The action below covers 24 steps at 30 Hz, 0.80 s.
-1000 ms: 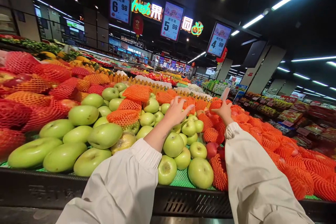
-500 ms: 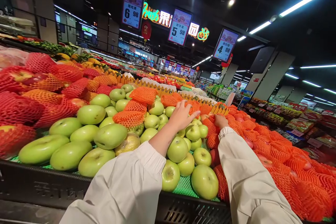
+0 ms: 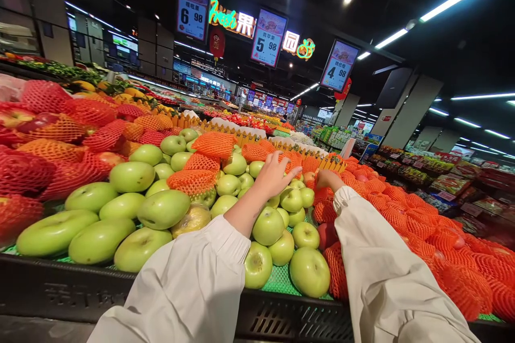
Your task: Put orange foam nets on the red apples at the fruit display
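- Down goes the right hand (image 3: 328, 178). A second ago it was up high with one finger in the air.
- Where is it now?
- Low, at the back of the pile. It sits where the green apples (image 3: 267, 225) meet the orange net fruit (image 3: 406, 209).
- Is it holding one?
- I cannot tell. Its fingers curl under and hide behind the back of the hand. It does touch the orange nets.
- And the left hand (image 3: 276, 174)?
- That one has hardly moved. It is wide open with fingers spread and palm down. It lies flat on top of the green apples, and its fingertips reach an orange net. It has hold of nothing.
- Where are the apples?
- They fill the middle of the black bin (image 3: 281, 313), on a green mat (image 3: 281, 278). A few wear orange nets too.
- What is on the sides?
- Red net fruit (image 3: 44, 169) is on the left. The big orange pile is on the right.
- What else?
- A little yellow fence (image 3: 237, 133) stands behind the apples. Price signs (image 3: 267, 37) hang up high. Both arms wear white sleeves (image 3: 189, 289).
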Each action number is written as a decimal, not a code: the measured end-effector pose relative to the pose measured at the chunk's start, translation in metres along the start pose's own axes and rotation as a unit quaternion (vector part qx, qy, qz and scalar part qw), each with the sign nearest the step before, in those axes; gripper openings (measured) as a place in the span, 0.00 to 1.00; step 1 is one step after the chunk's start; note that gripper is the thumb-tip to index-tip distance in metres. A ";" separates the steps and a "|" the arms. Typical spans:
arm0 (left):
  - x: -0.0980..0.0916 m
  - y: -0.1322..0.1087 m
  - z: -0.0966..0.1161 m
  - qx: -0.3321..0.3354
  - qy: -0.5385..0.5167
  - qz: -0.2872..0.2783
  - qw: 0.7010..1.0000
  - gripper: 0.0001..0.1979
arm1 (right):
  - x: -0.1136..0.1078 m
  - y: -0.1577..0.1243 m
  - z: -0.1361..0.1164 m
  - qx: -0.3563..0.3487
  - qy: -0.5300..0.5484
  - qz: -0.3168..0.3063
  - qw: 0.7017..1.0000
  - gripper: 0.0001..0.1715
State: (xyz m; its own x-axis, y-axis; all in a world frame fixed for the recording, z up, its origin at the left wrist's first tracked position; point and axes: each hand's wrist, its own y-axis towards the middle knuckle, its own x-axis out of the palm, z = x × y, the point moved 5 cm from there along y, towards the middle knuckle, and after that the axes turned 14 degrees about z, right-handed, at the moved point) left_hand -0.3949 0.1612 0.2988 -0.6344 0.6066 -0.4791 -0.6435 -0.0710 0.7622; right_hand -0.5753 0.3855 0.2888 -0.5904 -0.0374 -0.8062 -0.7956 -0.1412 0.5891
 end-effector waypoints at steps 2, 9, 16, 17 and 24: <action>0.001 -0.001 0.000 0.004 -0.001 0.000 1.000 0.28 | -0.014 0.007 -0.001 0.001 -0.016 0.021 1.000 0.12; -0.001 -0.002 0.004 0.014 0.011 0.007 1.000 0.30 | -0.027 0.016 -0.022 -0.092 -0.121 0.102 0.983 0.26; 0.000 -0.002 0.006 0.030 0.029 0.009 0.999 0.31 | 0.051 0.003 -0.019 -0.157 -0.186 -0.037 0.969 0.46; 0.000 -0.002 0.006 0.033 0.030 0.013 0.999 0.31 | 0.057 0.003 -0.015 -0.155 -0.187 -0.044 0.969 0.48; 0.001 -0.003 0.006 0.030 0.026 0.007 0.999 0.31 | 0.074 0.014 -0.012 -0.144 -0.170 -0.050 0.973 0.38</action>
State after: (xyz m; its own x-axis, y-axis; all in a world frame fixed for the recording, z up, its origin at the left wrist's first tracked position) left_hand -0.3912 0.1666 0.2980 -0.6656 0.5638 -0.4889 -0.6086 -0.0309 0.7929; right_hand -0.6282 0.3688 0.2367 -0.5618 0.3144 -0.7652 -0.8092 -0.4011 0.4293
